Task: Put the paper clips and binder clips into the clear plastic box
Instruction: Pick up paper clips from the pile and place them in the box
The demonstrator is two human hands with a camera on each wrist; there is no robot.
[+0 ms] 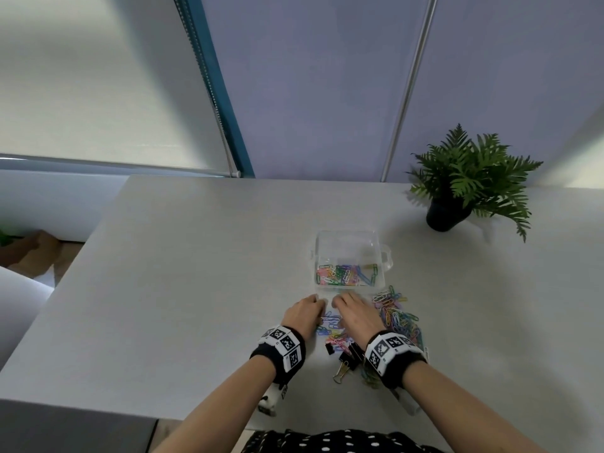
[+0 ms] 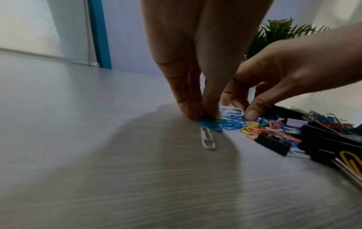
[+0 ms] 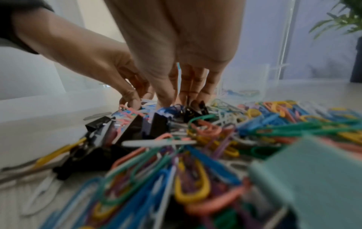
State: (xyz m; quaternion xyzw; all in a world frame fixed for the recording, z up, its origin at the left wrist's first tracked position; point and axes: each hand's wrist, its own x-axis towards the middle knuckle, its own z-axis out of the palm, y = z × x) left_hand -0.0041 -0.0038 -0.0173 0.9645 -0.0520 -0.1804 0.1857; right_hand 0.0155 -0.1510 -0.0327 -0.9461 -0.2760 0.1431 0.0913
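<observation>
Hands, left [image 1: 302,311] and right [image 1: 354,310], seemingly pinch paper clips [image 1: 331,325] beside clear box [image 1: 348,238].

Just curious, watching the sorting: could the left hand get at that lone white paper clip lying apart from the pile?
Probably yes. The white paper clip lies alone on bare table, right beside the left hand's fingertips, with nothing on top; that hand's fingertips are down on blue clips just beyond it.

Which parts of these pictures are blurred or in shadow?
Head view: sharp, straight lines bent by the wide lens. Left wrist view: the left hand casts a broad shadow on the table around a white paper clip, which stays sharp. Right wrist view: the nearest paper clips are badly out of focus.
</observation>
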